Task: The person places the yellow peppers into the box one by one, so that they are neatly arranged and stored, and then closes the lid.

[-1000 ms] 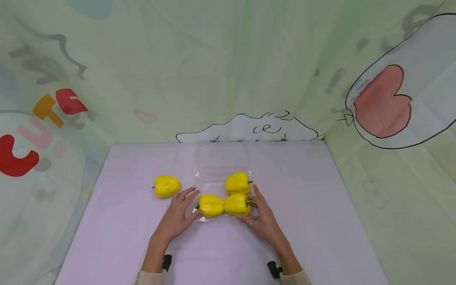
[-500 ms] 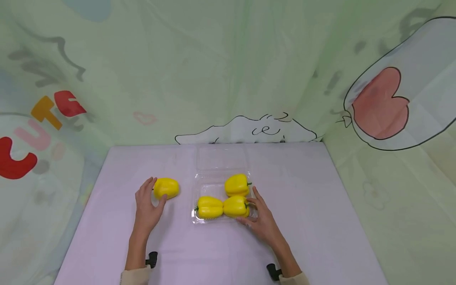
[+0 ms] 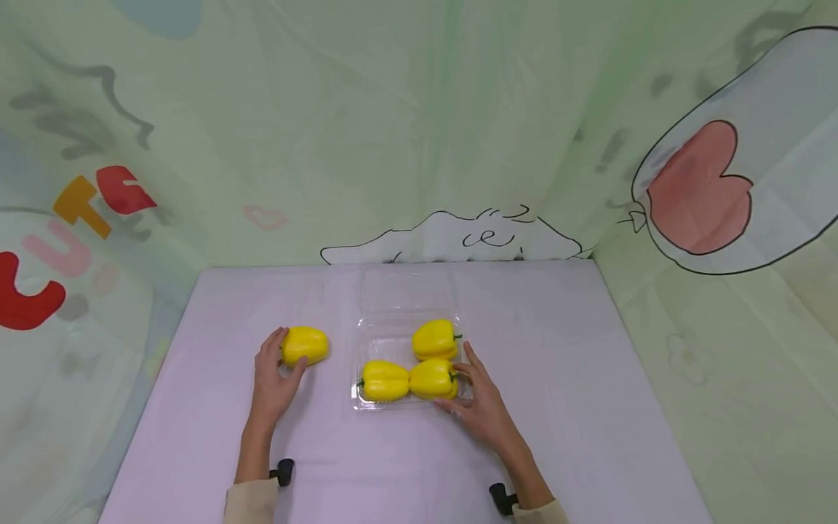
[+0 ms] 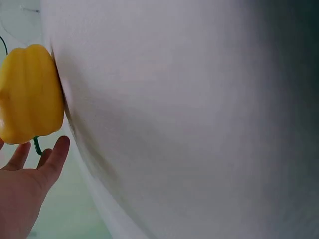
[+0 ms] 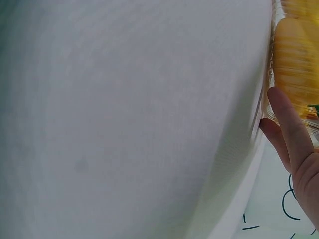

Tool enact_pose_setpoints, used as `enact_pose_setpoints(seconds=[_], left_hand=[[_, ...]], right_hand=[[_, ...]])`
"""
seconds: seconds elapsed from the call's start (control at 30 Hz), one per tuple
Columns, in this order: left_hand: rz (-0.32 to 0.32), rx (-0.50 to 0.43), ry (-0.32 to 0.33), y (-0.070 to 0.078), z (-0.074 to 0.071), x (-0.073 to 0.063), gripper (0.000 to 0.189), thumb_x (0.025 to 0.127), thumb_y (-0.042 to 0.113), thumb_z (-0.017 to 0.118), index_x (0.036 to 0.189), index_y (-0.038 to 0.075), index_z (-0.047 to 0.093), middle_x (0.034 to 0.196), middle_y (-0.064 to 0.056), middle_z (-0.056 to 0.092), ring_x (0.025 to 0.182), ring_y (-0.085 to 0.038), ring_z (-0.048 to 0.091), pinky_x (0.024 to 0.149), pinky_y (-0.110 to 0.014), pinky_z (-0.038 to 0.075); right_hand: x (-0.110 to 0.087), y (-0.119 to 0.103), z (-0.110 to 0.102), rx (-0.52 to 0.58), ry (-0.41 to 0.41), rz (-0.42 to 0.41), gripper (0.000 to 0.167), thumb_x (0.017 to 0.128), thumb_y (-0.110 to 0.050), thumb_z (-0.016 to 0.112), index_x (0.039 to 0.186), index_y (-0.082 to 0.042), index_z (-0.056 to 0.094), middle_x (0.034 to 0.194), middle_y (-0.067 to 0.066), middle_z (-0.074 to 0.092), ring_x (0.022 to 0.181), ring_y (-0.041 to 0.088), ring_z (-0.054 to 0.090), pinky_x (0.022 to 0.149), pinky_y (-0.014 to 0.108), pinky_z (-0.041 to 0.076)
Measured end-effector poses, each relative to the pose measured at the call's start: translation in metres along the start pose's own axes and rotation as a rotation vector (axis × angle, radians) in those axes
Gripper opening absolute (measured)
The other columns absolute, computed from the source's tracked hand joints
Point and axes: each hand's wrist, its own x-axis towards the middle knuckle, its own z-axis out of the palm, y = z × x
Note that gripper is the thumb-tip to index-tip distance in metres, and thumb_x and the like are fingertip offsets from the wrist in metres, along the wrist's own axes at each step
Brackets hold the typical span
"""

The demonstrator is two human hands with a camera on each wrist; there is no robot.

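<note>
A yellow bell pepper [image 3: 306, 346] lies on its side on the table at the left. Around its stem end is my left hand [image 3: 273, 378], the thumb at the near side. In the left wrist view, a fingertip stands slightly apart from the pepper [image 4: 32, 94], close to the green stem. Three more yellow bell peppers [image 3: 385, 380] sit in an open clear plastic clamshell box [image 3: 386, 348]. My right hand [image 3: 483, 404] rests at the box's right front corner beside a pepper [image 3: 432, 378]; in the right wrist view its fairly straight fingers touch the box's wall.
The clear lid [image 3: 407, 291] lies folded back behind the box. A pale cloth covers the table [image 3: 393, 466]. Printed fabric walls [image 3: 327, 145] stand around the back and sides. On each wrist is a black mount [image 3: 503, 500].
My left hand has moved left from the box to the loose pepper, then shifted very slightly right. My right hand stays at the box's corner. The peppers in the box keep their places.
</note>
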Motion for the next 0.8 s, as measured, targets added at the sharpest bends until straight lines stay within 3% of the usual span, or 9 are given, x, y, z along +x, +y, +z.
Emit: enact_pose_setpoints(seconds=[0.47, 0.8], left_hand=[[-0.036, -0.049, -0.050, -0.0002, -0.0009, 0.0017, 0.067, 0.102, 0.008, 0.068, 0.161, 0.000, 0.038, 0.169, -0.026, 0.032, 0.153, -0.049, 0.038, 0.111, -0.070, 0.050], [-0.061, -0.049, -0.021, -0.0008, -0.0046, -0.0002, 0.068, 0.100, 0.011, 0.073, 0.160, 0.002, 0.041, 0.167, -0.023, 0.036, 0.144, -0.049, 0.048, 0.106, -0.065, 0.056]], right_hand=[[-0.0002, -0.0011, -0.0006, -0.002, -0.005, 0.016, 0.071, 0.083, -0.020, 0.091, 0.143, -0.005, 0.057, 0.181, 0.006, 0.013, 0.161, 0.040, 0.033, 0.098, 0.034, 0.063], [-0.0003, -0.0009, -0.0005, -0.004, -0.007, 0.023, 0.072, 0.084, -0.021, 0.091, 0.145, -0.006, 0.056, 0.181, 0.004, 0.012, 0.160, 0.040, 0.034, 0.097, 0.033, 0.063]])
